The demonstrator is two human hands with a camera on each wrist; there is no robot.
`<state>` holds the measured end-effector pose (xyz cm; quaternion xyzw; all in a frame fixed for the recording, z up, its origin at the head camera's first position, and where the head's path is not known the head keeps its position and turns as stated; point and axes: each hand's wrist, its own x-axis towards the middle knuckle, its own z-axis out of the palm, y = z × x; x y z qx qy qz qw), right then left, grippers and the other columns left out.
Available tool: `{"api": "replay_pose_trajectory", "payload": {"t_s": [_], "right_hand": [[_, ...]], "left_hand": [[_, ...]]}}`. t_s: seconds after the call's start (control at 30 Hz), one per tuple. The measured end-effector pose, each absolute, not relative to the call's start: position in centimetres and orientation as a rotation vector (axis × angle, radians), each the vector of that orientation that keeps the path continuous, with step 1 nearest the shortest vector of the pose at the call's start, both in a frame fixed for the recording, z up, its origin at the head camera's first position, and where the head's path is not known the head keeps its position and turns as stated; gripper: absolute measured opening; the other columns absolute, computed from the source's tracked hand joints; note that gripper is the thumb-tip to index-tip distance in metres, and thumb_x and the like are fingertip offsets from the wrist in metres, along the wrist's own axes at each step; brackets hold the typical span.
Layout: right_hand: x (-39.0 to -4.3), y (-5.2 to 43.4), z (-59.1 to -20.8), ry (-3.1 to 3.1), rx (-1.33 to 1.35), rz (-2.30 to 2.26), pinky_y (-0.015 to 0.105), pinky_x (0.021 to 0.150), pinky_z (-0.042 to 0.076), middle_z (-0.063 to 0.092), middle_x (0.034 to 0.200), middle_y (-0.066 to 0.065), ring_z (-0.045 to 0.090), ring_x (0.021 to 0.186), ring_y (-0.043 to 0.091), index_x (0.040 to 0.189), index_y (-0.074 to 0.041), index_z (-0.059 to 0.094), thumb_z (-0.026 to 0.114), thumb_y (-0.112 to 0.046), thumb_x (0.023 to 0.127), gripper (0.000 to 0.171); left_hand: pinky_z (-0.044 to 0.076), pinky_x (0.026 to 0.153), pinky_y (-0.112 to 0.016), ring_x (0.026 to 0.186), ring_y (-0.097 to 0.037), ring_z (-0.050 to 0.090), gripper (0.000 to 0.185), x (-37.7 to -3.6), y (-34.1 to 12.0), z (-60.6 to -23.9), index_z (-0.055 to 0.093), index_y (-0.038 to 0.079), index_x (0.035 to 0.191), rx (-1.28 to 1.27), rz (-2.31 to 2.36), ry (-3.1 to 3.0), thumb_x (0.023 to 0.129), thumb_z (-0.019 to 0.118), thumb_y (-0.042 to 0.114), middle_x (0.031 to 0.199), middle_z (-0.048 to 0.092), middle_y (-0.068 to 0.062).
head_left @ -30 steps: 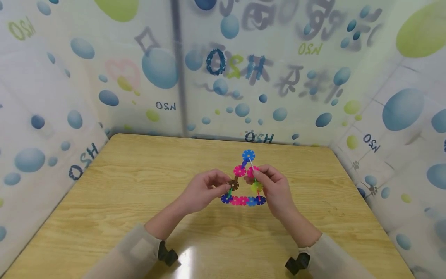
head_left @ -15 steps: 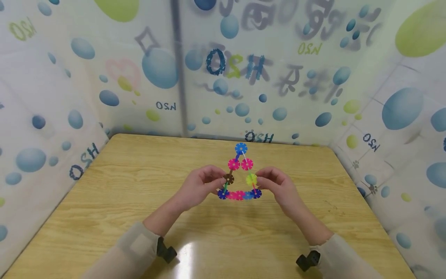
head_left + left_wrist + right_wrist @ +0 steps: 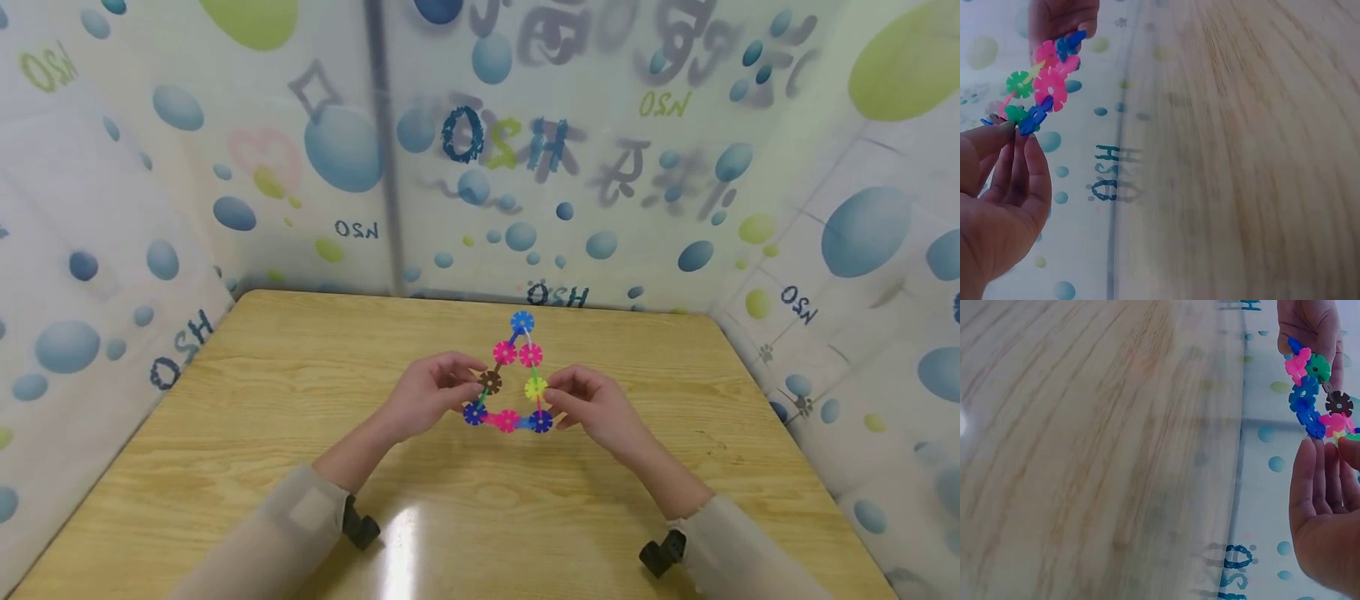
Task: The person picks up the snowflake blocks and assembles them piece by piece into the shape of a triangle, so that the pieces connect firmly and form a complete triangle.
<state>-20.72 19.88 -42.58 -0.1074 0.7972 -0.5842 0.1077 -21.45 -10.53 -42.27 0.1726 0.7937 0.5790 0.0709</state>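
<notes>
Interlocking plastic snowflake discs form a triangular frame (image 3: 507,421), held up above the table between both hands. A light blue disc (image 3: 522,322) tops it, with pink discs below and dark blue ones at the lower corners. My left hand (image 3: 427,395) pinches the left side near the brown disc (image 3: 491,382). On the other side my right hand (image 3: 600,408) pinches near the yellow disc (image 3: 536,388). In the left wrist view, thumb and fingers of the left hand (image 3: 1007,212) meet at a green disc (image 3: 1016,113). Some linked discs are hidden behind others.
A wood-grain table (image 3: 300,375) lies beneath the hands. Patterned white curtains (image 3: 480,233) with blue and green spots enclose its back and sides. Dark wrist cameras (image 3: 362,527) sit at both cuffs.
My right hand has shifted from the upper right pink disc down to the yellow disc. The triangular frame has moved a little left and up, with my left hand still gripping its left side.
</notes>
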Motion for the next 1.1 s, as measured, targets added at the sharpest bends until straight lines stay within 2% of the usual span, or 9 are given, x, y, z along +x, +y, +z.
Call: {"api": "replay_pose_trajectory", "payload": {"t_s": [0.1,0.2,0.37,0.47,0.6,0.77,1.1], "right_hand": [[-21.1,19.8,-42.9,2.342,-0.299,-1.697,0.037,0.082,0.068,0.074,0.119,0.023,0.074,0.1,0.027,0.13,-0.005,0.069,0.073,-0.027,0.108,0.031],[-21.2,19.8,-42.9,2.346,-0.29,-1.684,0.037,0.082,0.068,0.076,0.116,0.018,0.075,0.1,0.025,0.134,-0.007,0.069,0.074,-0.023,0.107,0.031],[-21.2,19.7,-42.5,2.376,-0.334,-1.653,0.042,0.082,0.068,0.075,0.114,0.014,0.075,0.098,0.023,0.138,-0.005,0.069,0.075,-0.016,0.106,0.034],[-21.4,19.8,-42.6,2.408,-0.349,-1.603,0.044,0.083,0.068,0.075,0.112,0.013,0.074,0.095,0.022,0.136,-0.005,0.07,0.076,-0.015,0.105,0.033],[-21.9,19.9,-43.2,2.435,-0.345,-1.531,0.043,0.082,0.067,0.075,0.112,0.011,0.073,0.094,0.02,0.134,-0.008,0.071,0.076,-0.016,0.105,0.031],[-22.9,19.9,-43.9,2.461,-0.349,-1.44,0.04,0.081,0.066,0.076,0.11,0.01,0.073,0.092,0.02,0.132,-0.008,0.072,0.075,-0.015,0.105,0.029],[-24.2,19.3,-44.9,2.43,-0.329,-1.346,0.029,0.064,0.053,0.078,0.104,0.011,0.065,0.077,0.017,0.129,-0.002,0.071,0.075,-0.011,0.103,0.028]], "left_hand": [[0.067,0.089,-0.056,0.093,-0.019,0.074,0.029,-21.7,-10.7,-42.5,0.076,0.013,0.132,0.549,1.725,2.396,0.103,0.077,0.011,0.11,0.077,-0.009],[0.066,0.087,-0.055,0.092,-0.018,0.073,0.03,-22.0,-10.8,-42.8,0.077,0.013,0.132,0.562,1.694,2.412,0.102,0.077,0.011,0.108,0.078,-0.008],[0.061,0.075,-0.034,0.092,-0.015,0.071,0.031,-22.5,-10.7,-43.2,0.078,0.015,0.132,0.556,1.601,2.462,0.102,0.079,0.015,0.105,0.079,-0.003],[0.057,0.072,-0.027,0.092,-0.014,0.07,0.031,-22.8,-10.7,-43.5,0.078,0.012,0.132,0.577,1.538,2.479,0.101,0.08,0.014,0.103,0.078,-0.003],[0.057,0.072,-0.027,0.09,-0.014,0.07,0.032,-23.2,-10.6,-44.1,0.077,0.008,0.132,0.607,1.481,2.485,0.1,0.08,0.012,0.102,0.078,-0.005],[0.058,0.075,-0.029,0.09,-0.013,0.07,0.031,-23.7,-10.6,-44.6,0.078,0.008,0.131,0.586,1.441,2.48,0.1,0.08,0.012,0.1,0.078,-0.004],[0.057,0.076,-0.029,0.09,-0.012,0.07,0.033,-24.8,-10.4,-45.5,0.079,0.007,0.132,0.521,1.413,2.443,0.099,0.08,0.009,0.103,0.081,-0.007]]}}
